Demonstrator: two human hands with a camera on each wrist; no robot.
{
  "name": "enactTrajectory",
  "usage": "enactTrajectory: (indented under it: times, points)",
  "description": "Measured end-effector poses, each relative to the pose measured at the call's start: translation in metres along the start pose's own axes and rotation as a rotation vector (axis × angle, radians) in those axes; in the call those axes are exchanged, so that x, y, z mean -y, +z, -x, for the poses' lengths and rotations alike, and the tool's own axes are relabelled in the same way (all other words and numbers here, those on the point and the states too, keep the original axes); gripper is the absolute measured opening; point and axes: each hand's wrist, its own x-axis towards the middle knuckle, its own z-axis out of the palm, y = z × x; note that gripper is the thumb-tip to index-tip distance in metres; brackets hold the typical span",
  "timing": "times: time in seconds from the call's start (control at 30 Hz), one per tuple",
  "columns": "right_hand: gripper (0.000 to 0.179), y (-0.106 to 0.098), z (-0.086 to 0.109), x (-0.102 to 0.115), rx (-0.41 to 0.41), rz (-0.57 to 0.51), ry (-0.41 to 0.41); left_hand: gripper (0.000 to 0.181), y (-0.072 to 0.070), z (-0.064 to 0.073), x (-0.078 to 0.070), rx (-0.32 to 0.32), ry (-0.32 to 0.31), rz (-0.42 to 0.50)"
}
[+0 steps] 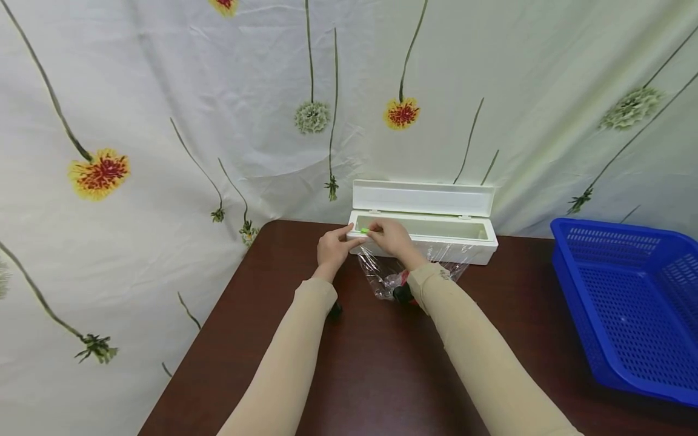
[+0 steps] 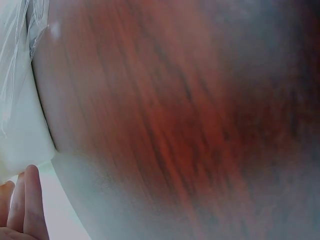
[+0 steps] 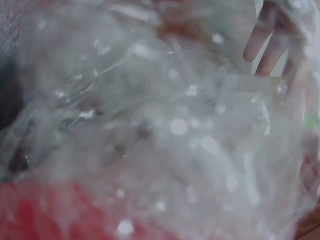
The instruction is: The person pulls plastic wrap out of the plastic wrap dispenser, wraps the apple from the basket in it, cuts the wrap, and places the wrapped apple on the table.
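A long white cling film dispenser (image 1: 477, 253) stands at the table's back edge, its lid (image 1: 420, 197) raised. My left hand (image 1: 331, 247) holds its left front corner; in the left wrist view the fingers (image 2: 34, 202) lie against that end. With my right hand (image 1: 391, 238) I pinch a small green slider (image 1: 364, 231) near the left of the front rim. Clear film (image 1: 374, 272) hangs over the dispenser's front and, crumpled, fills most of the blurred right wrist view. A black-and-red object (image 1: 403, 295) lies by the film, partly hidden by my right sleeve.
A blue perforated basket (image 1: 591, 339) stands on the right of the dark brown table (image 1: 376, 381). Close behind the dispenser hangs a flowered curtain (image 1: 262, 121). A small black thing (image 1: 335, 310) shows beside my left forearm.
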Motion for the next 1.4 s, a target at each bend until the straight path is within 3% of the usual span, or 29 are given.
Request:
enactTrajectory:
  times: [0.57,1.4]
  points:
    - [0.023,-0.003,-0.001,-0.006,0.011,-0.004,0.01,0.052,-0.001,-0.001,0.0,0.001,-0.014,0.041]
    - [0.025,-0.011,0.005,-0.011,0.03,0.045,0.003,0.054,0.001,-0.001,0.004,0.0,0.007,0.031]
